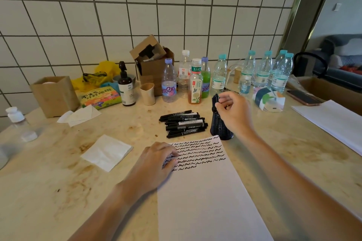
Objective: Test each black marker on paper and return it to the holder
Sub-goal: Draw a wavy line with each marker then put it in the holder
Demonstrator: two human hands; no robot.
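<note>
While the left hand (156,159) is lying with relaxed fingers on the upper left corner of the paper (205,191), pinning it to the table (58,172), the right hand (233,115) is hovering over the black holder (220,125), fingers curled around the markers standing in it; exactly what it is pinching is hidden. Just left of the holder, a pile of black markers (183,124) is lying, its white label print too small to read. Rows of black squiggles are filling the sheet's top, and its lower edge is running out of frame. Open tabletop is stretching left past a folded napkin (106,152). Behind, a bottle (169,82) is showing partial lettering "men"
</note>
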